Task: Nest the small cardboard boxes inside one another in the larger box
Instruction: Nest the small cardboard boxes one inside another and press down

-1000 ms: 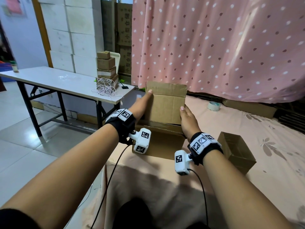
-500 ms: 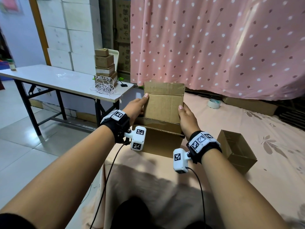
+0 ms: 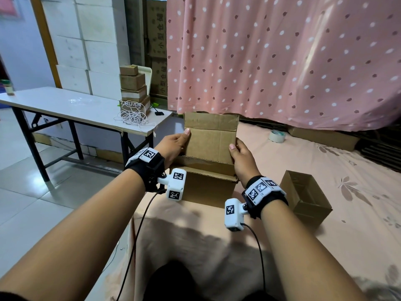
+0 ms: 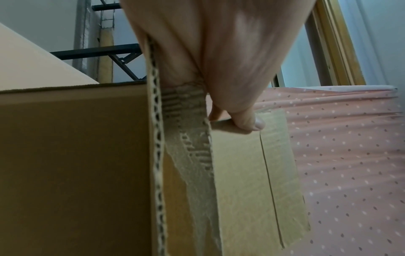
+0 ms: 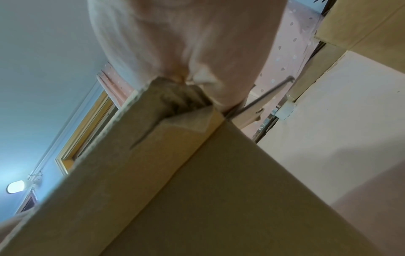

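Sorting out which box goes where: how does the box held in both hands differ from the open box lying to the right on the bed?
The held box stands upright, partly down inside a larger box, gripped by the left hand and right hand. The loose box sits apart, untouched, tilted, and looks smaller. Both are plain brown cardboard with open tops.

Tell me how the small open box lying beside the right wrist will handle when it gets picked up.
The small open box is probably light: plain corrugated card, and nothing shows inside. With its top open, the thin walls may flex under a squeeze. It lies tilted on the soft bed cover, so a push would likely tip it rather than slide it.
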The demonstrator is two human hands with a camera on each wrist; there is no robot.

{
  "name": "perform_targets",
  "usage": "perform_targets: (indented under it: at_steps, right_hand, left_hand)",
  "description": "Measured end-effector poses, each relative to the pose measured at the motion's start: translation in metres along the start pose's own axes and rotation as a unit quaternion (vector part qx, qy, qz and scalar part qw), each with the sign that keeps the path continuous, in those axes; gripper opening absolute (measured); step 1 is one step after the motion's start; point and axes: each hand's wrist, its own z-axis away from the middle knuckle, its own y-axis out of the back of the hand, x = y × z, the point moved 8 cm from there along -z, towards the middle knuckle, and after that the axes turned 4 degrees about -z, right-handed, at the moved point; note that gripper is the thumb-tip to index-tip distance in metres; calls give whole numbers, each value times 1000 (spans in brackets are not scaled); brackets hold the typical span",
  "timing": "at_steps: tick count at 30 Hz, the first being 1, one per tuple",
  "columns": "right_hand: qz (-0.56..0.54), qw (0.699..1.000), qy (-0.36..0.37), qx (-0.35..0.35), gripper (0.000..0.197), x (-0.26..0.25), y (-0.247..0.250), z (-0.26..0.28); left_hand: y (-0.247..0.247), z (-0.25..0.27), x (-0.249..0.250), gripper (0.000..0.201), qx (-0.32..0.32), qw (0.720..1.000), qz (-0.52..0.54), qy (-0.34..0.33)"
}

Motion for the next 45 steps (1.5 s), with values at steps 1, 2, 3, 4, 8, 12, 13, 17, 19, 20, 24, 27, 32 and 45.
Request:
perform_targets:
  at_steps: [1,2,3,4,8,12,13,17,19,20,24,27,32,45]
  right_hand:
    - [1,1000,-3,3,37,1,0,0]
    - [4,1000,-4,7,41,2,0,1]
    - [7,1000,-3,10,44,1,0,2]
    - [11,1000,-2,13,46,0,0,4]
    - [14,1000,-2,24,48,-5,2,9]
    - [13,999,-9,38,53,-6,5,9]
    - [16,999,-10,41,56,-7,5,10]
    - [63,997,-15,38,59,-16,7,9]
    - [104,994,-9,38,59,-20,9,5]
    - [128,991,-4,35,60,-23,10,3]
    - [219,975,11,36,53,-32,10,-1]
    - [102,992,55,47,64,-39,6,0]
    - [6,997,46,66,53,-44,9,4]
    - [-171,983,-45,56,53,-8,6,-53]
  left_hand:
    - [0,1,1,55,1,1000,2,-9]
    - [-1,2,2,52,3,1000,9,-18]
    - [-1,3,3,49,6,1000,15,-25]
    - [-1,4,5,47,8,999,20,-32]
    - [-2,6,7,44,9,999,11,-53]
    - [-1,7,6,41,9,998,-2,-66]
    - [-1,8,7,41,11,998,-3,-68]
    - [-1,8,9,41,18,997,21,-75]
    - [-1,7,15,41,12,996,28,-85]
    - [-1,6,17,43,10,996,25,-91]
    - [6,6,31,45,8,994,26,-104]
    - [7,9,40,34,14,995,44,-88]
    - [8,9,44,32,31,995,72,-59]
    - [-11,-23,35,24,-9,989,131,71]
